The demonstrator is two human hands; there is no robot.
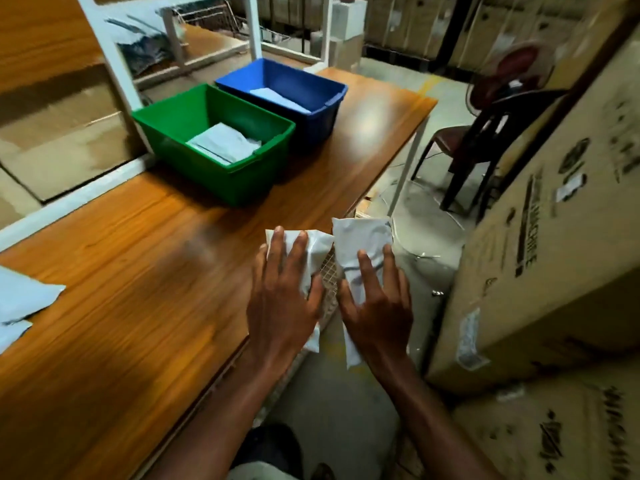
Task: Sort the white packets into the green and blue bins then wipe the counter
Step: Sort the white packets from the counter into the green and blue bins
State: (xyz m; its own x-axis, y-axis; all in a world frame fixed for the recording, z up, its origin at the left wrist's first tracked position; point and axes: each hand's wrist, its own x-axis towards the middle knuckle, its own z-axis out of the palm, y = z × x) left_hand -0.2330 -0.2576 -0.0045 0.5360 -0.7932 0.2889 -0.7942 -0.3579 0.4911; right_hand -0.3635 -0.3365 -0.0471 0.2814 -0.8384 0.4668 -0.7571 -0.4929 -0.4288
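My left hand (282, 299) grips one white packet (318, 245) at the counter's near right edge. Just to its right, my right hand (377, 306) grips a second white packet (360, 237), held past the edge over the floor. Both packets stand roughly upright, side by side. On the wooden counter (138, 271) farther back sits a green bin (221, 174) with white packets lying inside (225, 143). A blue bin (325, 98) stands behind it, touching it, with a white packet in its bottom (277, 98). More white packets (20, 299) lie at the counter's far left edge.
Large cardboard boxes (554, 254) are stacked close on the right. A dark plastic chair (485, 140) stands beyond the counter's far end. A white frame with a window (114, 64) rises behind the bins. The image is motion-blurred.
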